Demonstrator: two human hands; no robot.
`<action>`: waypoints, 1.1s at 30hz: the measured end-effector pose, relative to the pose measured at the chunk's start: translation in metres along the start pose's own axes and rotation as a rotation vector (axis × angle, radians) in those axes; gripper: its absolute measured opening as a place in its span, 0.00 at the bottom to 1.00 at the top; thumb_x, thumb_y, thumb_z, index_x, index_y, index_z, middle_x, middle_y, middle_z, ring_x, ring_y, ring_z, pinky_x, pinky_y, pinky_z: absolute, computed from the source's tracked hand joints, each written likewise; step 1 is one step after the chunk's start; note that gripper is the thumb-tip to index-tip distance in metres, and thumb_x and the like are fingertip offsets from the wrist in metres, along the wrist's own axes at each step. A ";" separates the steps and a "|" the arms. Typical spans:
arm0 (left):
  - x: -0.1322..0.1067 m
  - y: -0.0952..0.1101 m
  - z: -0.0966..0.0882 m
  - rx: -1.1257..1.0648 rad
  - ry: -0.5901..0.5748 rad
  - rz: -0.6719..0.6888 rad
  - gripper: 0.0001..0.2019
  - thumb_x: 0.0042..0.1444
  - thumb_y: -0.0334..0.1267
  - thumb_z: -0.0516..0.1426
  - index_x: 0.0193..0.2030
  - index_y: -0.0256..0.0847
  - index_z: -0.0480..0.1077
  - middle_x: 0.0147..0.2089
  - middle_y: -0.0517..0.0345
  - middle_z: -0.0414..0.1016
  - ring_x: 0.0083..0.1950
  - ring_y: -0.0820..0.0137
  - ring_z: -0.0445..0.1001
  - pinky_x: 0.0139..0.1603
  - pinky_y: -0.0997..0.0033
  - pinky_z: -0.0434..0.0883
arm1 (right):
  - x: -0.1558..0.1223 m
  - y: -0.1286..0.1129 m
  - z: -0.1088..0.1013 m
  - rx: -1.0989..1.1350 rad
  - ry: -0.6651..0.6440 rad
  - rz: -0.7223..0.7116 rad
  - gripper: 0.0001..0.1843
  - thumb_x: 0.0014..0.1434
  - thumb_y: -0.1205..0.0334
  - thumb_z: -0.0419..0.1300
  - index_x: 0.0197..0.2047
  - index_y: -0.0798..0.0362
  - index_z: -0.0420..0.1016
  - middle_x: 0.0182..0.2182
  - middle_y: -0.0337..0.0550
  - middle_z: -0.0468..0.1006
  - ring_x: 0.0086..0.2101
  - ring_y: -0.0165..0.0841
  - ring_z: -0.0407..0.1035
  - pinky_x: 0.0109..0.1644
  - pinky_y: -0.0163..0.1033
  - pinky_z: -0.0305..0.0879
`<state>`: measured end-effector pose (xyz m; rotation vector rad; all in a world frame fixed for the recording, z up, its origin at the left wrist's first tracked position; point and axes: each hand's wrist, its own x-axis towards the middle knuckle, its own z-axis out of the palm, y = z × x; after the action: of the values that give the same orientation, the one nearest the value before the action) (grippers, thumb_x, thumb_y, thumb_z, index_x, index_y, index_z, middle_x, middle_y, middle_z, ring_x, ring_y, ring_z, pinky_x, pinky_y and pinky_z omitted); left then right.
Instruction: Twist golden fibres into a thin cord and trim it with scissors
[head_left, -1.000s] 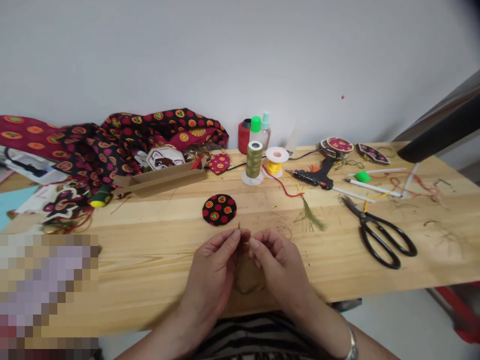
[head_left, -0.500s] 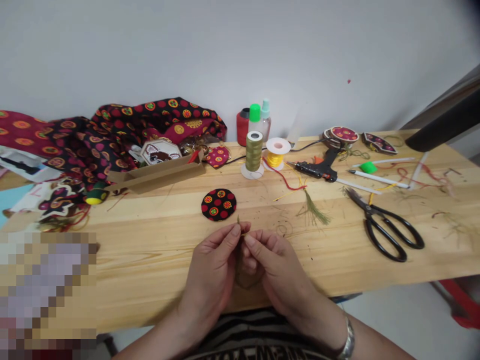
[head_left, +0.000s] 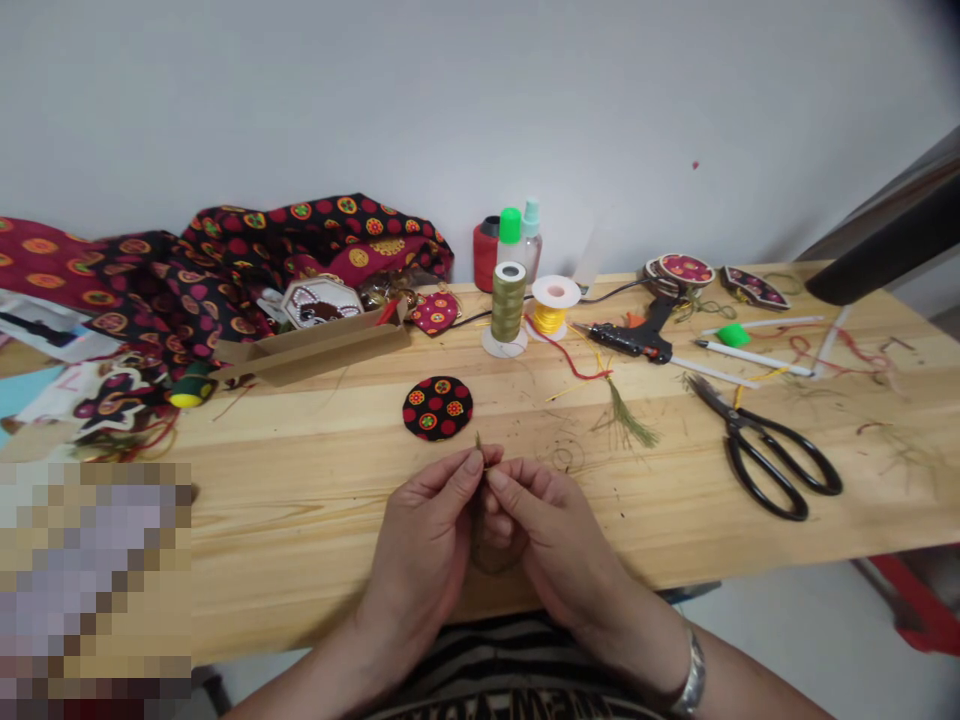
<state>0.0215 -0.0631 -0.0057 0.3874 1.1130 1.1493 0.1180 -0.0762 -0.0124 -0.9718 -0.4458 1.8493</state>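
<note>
Both hands meet above the near edge of the wooden table (head_left: 300, 500). My left hand (head_left: 427, 545) pinches a thin olive-green thread (head_left: 478, 443) whose short end sticks up above the fingertips. My right hand (head_left: 551, 540) pinches the same thread just to the right, fingertips touching the left hand's. A loop of the thread hangs below, between the palms. A round black fabric disc (head_left: 438, 408) with red and yellow dots lies just beyond the hands.
Black scissors (head_left: 765, 450) lie at the right. A loose olive tassel (head_left: 626, 420), a glue gun (head_left: 634, 340), an olive thread spool (head_left: 508, 305), a yellow spool (head_left: 553, 305) and bottles (head_left: 517, 240) sit further back. A cardboard box (head_left: 315, 345) and patterned fabric (head_left: 225, 270) fill the left.
The hands have drawn slightly closer together, the right fingertips now against the left. The view tilted down a little between the first and second frames.
</note>
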 end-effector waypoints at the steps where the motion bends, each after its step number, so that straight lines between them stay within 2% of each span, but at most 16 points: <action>1: 0.000 0.000 0.000 0.001 -0.007 -0.002 0.09 0.41 0.36 0.66 0.31 0.35 0.79 0.22 0.58 0.75 0.23 0.76 0.68 0.24 0.78 0.66 | 0.000 0.000 0.000 0.000 -0.005 0.001 0.15 0.50 0.55 0.63 0.23 0.56 0.66 0.15 0.32 0.62 0.19 0.23 0.53 0.23 0.31 0.47; 6: -0.001 0.000 -0.001 0.004 -0.027 -0.009 0.08 0.43 0.35 0.65 0.32 0.35 0.79 0.22 0.59 0.74 0.23 0.76 0.68 0.24 0.79 0.66 | 0.000 0.000 0.000 0.002 0.000 -0.015 0.14 0.50 0.56 0.64 0.23 0.56 0.66 0.15 0.33 0.63 0.19 0.23 0.54 0.23 0.30 0.48; 18: -0.001 0.000 0.001 -0.006 0.011 0.025 0.08 0.40 0.35 0.67 0.29 0.35 0.79 0.29 0.55 0.79 0.30 0.75 0.72 0.29 0.80 0.69 | 0.002 0.001 0.000 -0.007 0.004 0.006 0.14 0.49 0.56 0.64 0.23 0.55 0.66 0.15 0.32 0.64 0.17 0.23 0.54 0.22 0.30 0.47; 21: -0.002 0.001 0.000 0.012 -0.026 0.006 0.08 0.42 0.35 0.66 0.31 0.35 0.79 0.25 0.58 0.77 0.24 0.77 0.70 0.23 0.80 0.67 | 0.001 0.001 -0.002 -0.086 -0.009 0.002 0.14 0.53 0.56 0.61 0.23 0.56 0.67 0.15 0.34 0.66 0.17 0.23 0.55 0.22 0.30 0.49; 23: -0.002 0.002 0.000 0.026 -0.056 -0.005 0.08 0.44 0.36 0.65 0.33 0.36 0.79 0.22 0.60 0.75 0.20 0.78 0.67 0.20 0.80 0.64 | -0.001 -0.003 -0.004 -0.230 -0.022 -0.009 0.13 0.55 0.56 0.58 0.26 0.56 0.69 0.19 0.37 0.69 0.19 0.25 0.60 0.24 0.32 0.54; 25: -0.002 0.002 -0.001 0.034 -0.043 0.032 0.07 0.44 0.35 0.65 0.32 0.36 0.79 0.25 0.58 0.77 0.25 0.76 0.71 0.24 0.79 0.67 | -0.004 -0.010 -0.009 -0.477 0.030 -0.174 0.09 0.56 0.58 0.58 0.31 0.54 0.72 0.25 0.41 0.74 0.25 0.29 0.66 0.31 0.36 0.61; 28: -0.001 0.001 -0.004 0.083 0.018 0.108 0.06 0.42 0.34 0.66 0.30 0.38 0.80 0.32 0.56 0.81 0.35 0.73 0.74 0.38 0.79 0.69 | -0.007 -0.026 -0.017 -0.851 0.203 -0.625 0.05 0.56 0.63 0.58 0.37 0.50 0.75 0.33 0.43 0.75 0.36 0.35 0.67 0.43 0.42 0.62; 29: -0.001 0.001 -0.005 0.120 0.018 0.118 0.06 0.43 0.35 0.66 0.30 0.38 0.80 0.32 0.56 0.81 0.36 0.73 0.74 0.40 0.78 0.69 | -0.006 -0.032 -0.019 -0.921 0.230 -0.714 0.06 0.56 0.64 0.59 0.38 0.49 0.76 0.34 0.44 0.75 0.38 0.36 0.67 0.45 0.43 0.62; 31: -0.002 0.000 -0.008 0.203 -0.018 0.121 0.06 0.44 0.36 0.65 0.31 0.40 0.80 0.32 0.57 0.81 0.35 0.72 0.74 0.41 0.76 0.69 | -0.004 -0.042 -0.022 -0.954 0.164 -0.704 0.08 0.55 0.65 0.60 0.39 0.49 0.77 0.35 0.43 0.75 0.39 0.35 0.67 0.45 0.43 0.62; 33: -0.003 -0.001 -0.009 0.272 -0.082 0.117 0.07 0.46 0.37 0.64 0.33 0.41 0.80 0.31 0.57 0.81 0.36 0.70 0.75 0.42 0.73 0.69 | -0.001 -0.048 -0.023 -0.895 0.029 -0.556 0.10 0.54 0.64 0.61 0.40 0.49 0.78 0.35 0.42 0.74 0.37 0.34 0.67 0.43 0.42 0.63</action>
<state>0.0146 -0.0686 -0.0087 0.7130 1.1898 1.0750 0.1646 -0.0568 0.0056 -1.2671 -1.4366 1.0986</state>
